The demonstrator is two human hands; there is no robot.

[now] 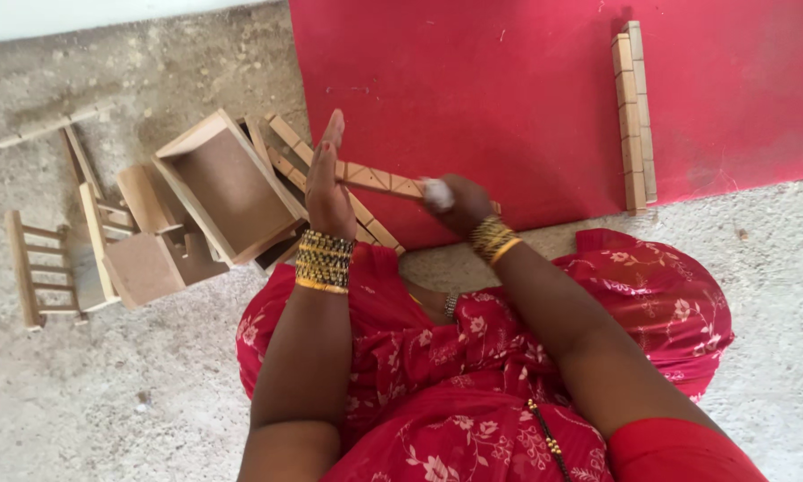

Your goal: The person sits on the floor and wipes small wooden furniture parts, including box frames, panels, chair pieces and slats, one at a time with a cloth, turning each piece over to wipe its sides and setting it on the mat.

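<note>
Rough grey concrete floor [107, 393] carries a red mat [509, 80] at its far edge. At the mat's near edge, the left hand [326, 183], fingers straight, steadies a notched light wooden strip [379, 178]. The right hand [459, 203] closes its grip on a white wad [436, 193] pressed against the strip. An open wooden box [227, 186] lies just beside the left hand.

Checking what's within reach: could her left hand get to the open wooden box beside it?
Probably yes: the left hand is flat against the wooden strip, and the wooden box lies just beside it, nothing between.
</note>
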